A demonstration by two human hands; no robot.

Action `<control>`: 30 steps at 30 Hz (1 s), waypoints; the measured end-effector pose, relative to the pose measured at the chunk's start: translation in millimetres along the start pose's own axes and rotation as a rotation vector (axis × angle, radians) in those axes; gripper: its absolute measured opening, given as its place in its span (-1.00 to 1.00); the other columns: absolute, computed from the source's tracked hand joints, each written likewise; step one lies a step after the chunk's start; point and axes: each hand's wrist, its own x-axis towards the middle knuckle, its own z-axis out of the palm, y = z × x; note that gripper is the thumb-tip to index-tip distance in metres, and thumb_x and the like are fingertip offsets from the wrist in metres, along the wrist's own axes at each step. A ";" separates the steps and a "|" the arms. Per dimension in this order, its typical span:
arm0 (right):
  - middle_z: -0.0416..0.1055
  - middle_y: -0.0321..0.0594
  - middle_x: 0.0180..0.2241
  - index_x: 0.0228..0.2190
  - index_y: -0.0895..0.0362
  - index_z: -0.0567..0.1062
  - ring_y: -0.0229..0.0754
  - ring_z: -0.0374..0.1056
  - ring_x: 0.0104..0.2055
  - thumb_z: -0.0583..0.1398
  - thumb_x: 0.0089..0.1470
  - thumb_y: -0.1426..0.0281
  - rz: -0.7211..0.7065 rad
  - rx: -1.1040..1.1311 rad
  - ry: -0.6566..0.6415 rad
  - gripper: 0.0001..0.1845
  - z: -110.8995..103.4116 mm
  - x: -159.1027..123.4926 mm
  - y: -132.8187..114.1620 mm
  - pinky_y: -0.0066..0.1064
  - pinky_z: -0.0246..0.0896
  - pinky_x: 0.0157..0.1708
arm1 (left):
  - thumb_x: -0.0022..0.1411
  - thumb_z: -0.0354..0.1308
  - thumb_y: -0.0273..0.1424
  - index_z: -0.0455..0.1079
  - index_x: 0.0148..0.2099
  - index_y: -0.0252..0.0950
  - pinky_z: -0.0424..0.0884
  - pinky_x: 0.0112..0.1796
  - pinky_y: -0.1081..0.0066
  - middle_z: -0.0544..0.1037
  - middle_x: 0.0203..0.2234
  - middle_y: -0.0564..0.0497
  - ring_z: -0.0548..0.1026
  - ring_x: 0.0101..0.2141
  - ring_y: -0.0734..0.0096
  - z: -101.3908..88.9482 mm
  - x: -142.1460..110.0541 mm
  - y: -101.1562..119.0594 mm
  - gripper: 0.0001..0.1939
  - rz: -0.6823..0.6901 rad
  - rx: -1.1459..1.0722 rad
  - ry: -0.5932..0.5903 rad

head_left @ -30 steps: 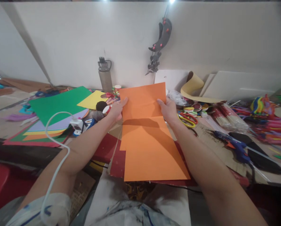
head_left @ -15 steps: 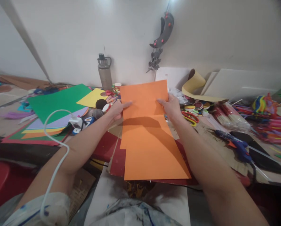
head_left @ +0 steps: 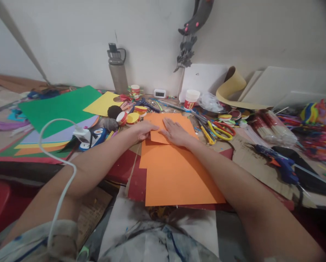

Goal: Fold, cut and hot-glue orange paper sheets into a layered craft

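Note:
Orange sheets of paper lie in front of me, overlapping, on a dark red board. The top piece of orange paper lies across their far end, with its near edge slightly raised. At its left edge my left hand is closed, thumb on top and the other fingers curled beneath. My right hand rests flat on this piece, fingers stretched out, beside my left thumb. Part of the paper is hidden under my hands and right forearm.
Left lie green paper, yellow paper and a white cable. A grey bottle stands behind. Right are yellow-handled scissors, a blue glue gun and bagged sticks. A paper cup stands at the back.
The raised orange paper has come down and now lies lower and flatter. My right hand has moved left from its right edge onto its surface. The view has tilted downward.

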 end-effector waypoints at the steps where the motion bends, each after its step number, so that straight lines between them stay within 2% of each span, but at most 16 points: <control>1: -0.22 0.17 0.57 0.53 0.39 -0.06 0.10 -0.28 0.62 -0.29 0.43 -0.11 0.018 -0.021 -0.005 -0.01 -1.0 -0.5 2.7 0.09 -0.35 0.54 | 0.09 0.36 -0.72 0.51 -0.24 -0.36 0.61 -0.40 0.40 0.67 -0.46 -0.06 0.63 -0.50 0.33 0.7 0.4 0.7 -0.77 -0.040 0.009 0.013; 5: -0.23 0.11 0.57 0.53 0.34 -0.05 0.06 -0.28 0.62 -0.26 0.45 -0.02 0.086 -0.054 -0.017 -0.09 -6.9 -0.2 16.5 0.12 -0.35 0.54 | 0.16 0.34 -0.68 0.51 -0.21 -0.33 0.63 -0.36 0.34 0.68 -0.44 -0.09 0.65 -0.45 0.28 2.2 4.3 0.9 -0.80 -0.106 0.050 0.078; 10: -0.16 0.11 0.57 0.51 0.27 0.05 0.12 -0.25 0.62 -0.16 0.47 0.04 0.202 -0.089 0.029 -0.19 -5.9 -0.7 31.9 0.21 -0.33 0.52 | 0.07 0.43 -0.67 0.56 -0.21 -0.35 0.65 -0.29 0.17 0.68 -0.43 -0.17 0.70 -0.32 0.03 -1.5 10.5 -4.7 -0.76 -0.085 0.035 0.092; 14: 0.02 0.33 0.50 0.41 0.42 0.20 0.29 -0.16 0.59 -0.07 0.46 0.07 0.343 -0.108 0.233 -0.21 -4.4 -3.3 49.4 0.30 -0.30 0.48 | 0.12 0.35 -0.68 0.55 -0.26 -0.36 0.66 -0.21 0.12 0.68 -0.43 -0.17 0.71 -0.26 0.01 0.3 6.8 -3.4 -0.83 -0.060 0.004 0.112; 16: 0.03 0.39 0.49 0.39 0.48 0.22 0.34 -0.16 0.58 -0.01 0.43 0.12 0.378 -0.089 0.378 -0.22 -8.3 -2.9 59.4 0.31 -0.30 0.48 | 0.17 0.29 -0.68 0.54 -0.27 -0.38 0.66 -0.12 0.10 0.69 -0.41 -0.17 0.71 -0.21 0.03 3.8 3.5 0.6 -0.86 0.015 -0.035 0.144; 19: 0.04 0.33 0.49 0.40 0.41 0.20 0.28 -0.13 0.58 0.02 0.41 0.14 0.270 0.019 0.556 -0.24 -19.4 -0.1 68.1 0.25 -0.21 0.48 | 0.23 0.22 -0.65 0.55 -0.22 -0.39 0.64 0.02 0.10 0.70 -0.35 -0.13 0.71 -0.15 0.10 9.2 0.3 8.9 -0.87 0.219 -0.166 0.208; 21: 0.07 0.25 0.49 0.42 0.31 0.18 0.19 -0.09 0.57 0.03 0.40 0.11 0.161 0.096 0.647 -0.24 -26.9 1.6 67.0 0.19 -0.15 0.49 | 0.30 0.20 -0.59 0.55 -0.18 -0.37 0.64 0.02 0.16 0.72 -0.28 -0.10 0.70 -0.15 0.18 11.3 -0.6 13.8 -0.88 0.339 -0.227 0.233; 24: 0.03 0.20 0.50 0.45 0.23 0.10 0.12 -0.08 0.57 0.08 0.38 0.08 0.085 0.175 0.727 -0.19 -33.7 2.2 58.3 0.14 -0.14 0.50 | 0.36 0.20 -0.50 0.56 -0.12 -0.31 0.64 -0.01 0.25 0.72 -0.17 -0.08 0.68 -0.11 0.23 11.7 -1.9 16.5 -0.89 0.417 -0.225 0.207; 26: -0.03 0.22 0.51 0.46 0.22 0.04 0.15 -0.10 0.58 0.15 0.33 0.05 0.134 0.234 0.776 -0.11 -35.5 2.3 52.7 0.17 -0.12 0.49 | 0.37 0.22 -0.47 0.56 -0.10 -0.29 0.64 0.01 0.24 0.72 -0.12 -0.09 0.68 -0.05 0.20 11.2 -3.0 15.5 -0.89 0.420 -0.196 0.177; 28: 0.02 0.24 0.49 0.45 0.18 0.03 0.20 -0.01 0.54 0.23 0.25 0.04 0.228 0.360 0.851 -0.05 -36.5 3.3 49.6 0.22 0.03 0.42 | 0.37 0.24 -0.45 0.55 -0.09 -0.29 0.62 0.04 0.20 0.71 -0.10 -0.10 0.67 -0.01 0.17 10.8 -3.8 13.9 -0.90 0.430 -0.187 0.166; 30: 0.24 0.19 0.37 0.39 0.09 0.12 0.16 0.29 0.36 0.29 0.16 0.09 0.306 0.631 0.899 -0.09 -37.6 4.9 48.7 0.15 0.33 0.25 | 0.38 0.24 -0.46 0.54 -0.10 -0.29 0.61 0.07 0.20 0.71 -0.10 -0.10 0.67 0.00 0.17 10.9 -4.0 12.9 -0.92 0.452 -0.201 0.161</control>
